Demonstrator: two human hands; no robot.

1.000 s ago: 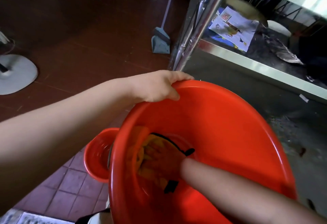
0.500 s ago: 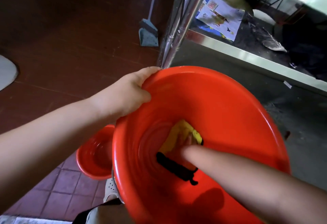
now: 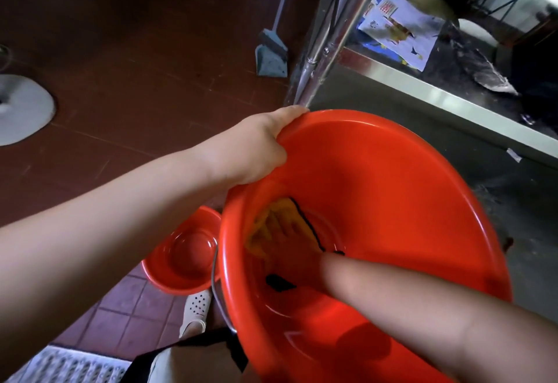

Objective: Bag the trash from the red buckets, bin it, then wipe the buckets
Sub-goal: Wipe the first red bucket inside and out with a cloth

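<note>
A large red bucket fills the middle of the view, tilted toward me. My left hand grips its far left rim. Deep inside it, my right hand presses a yellow cloth with black edging flat against the left inner wall near the bottom. A second, smaller red bucket stands on the floor, partly hidden behind the big one's left side.
A steel table leg and low steel shelf with papers stand just beyond the bucket. A grey dustpan leans on the brown floor. A fan base lies far left. My white shoe is below.
My right hand has swept the cloth from the bucket's bottom middle over to its left inner wall. My left hand has kept its hold on the rim.
</note>
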